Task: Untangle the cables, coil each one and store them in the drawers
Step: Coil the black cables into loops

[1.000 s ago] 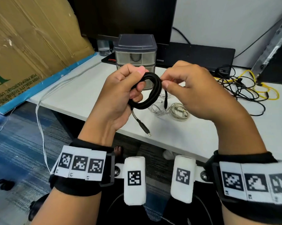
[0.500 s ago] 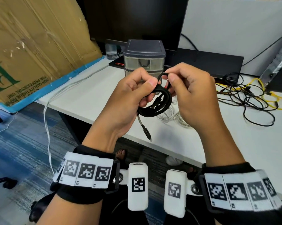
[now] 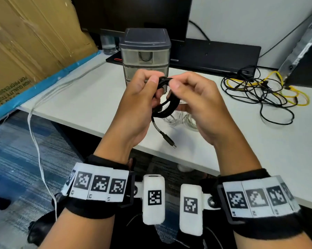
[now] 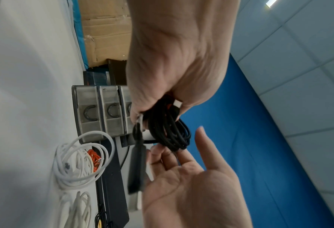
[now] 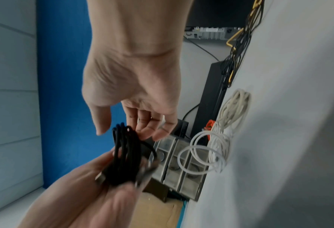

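Gripping the coiled black USB cable (image 3: 166,103) in my curled left hand (image 3: 135,105); my right hand's (image 3: 196,105) fingers (image 5: 152,131) hang relaxed, brushing the coil.

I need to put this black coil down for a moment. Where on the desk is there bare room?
Bare desk lies left of the drawer unit, up to the cardboard. It is crowded in front of the drawers with white coils, and on the right with the black and yellow tangle.
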The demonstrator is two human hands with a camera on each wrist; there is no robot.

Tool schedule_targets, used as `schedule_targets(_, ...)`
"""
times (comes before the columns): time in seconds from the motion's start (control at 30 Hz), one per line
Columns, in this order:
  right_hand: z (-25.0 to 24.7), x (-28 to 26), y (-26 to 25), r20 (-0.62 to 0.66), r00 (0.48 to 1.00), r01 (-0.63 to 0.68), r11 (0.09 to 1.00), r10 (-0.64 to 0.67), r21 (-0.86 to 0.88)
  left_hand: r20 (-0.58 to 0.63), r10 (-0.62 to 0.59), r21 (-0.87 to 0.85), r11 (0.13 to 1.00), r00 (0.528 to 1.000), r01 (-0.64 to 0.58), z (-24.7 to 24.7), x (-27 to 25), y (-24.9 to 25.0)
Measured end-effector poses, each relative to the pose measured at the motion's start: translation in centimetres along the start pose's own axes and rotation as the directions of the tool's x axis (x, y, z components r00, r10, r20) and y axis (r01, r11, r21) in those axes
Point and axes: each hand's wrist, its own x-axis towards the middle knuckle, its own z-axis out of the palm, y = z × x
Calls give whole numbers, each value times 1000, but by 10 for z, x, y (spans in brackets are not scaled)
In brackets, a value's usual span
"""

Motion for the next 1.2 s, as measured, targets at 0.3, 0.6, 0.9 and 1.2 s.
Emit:
schedule_targets(0.3, 1, 6, -1, 134, 990, -23, 994, 38, -110, -93, 83, 34, 996, 992, -80, 3, 6, 0)
schedule_targets(0.6, 1, 19, -18, 451, 828, -179, 920, 332, -349, -122, 105, 85, 992, 987, -95, -10, 24, 15)
schedule_targets(0.9, -3, 21, -18, 379, 877, -133, 908, 294, -397, -118, 141, 101, 986, 983, -129, -7, 34, 23)
schedule_targets(1.2, -15, 12, -37, 208, 975, 157, 900, -76, -407, -57, 211, 182, 963, 976, -198, -6, 40, 30)
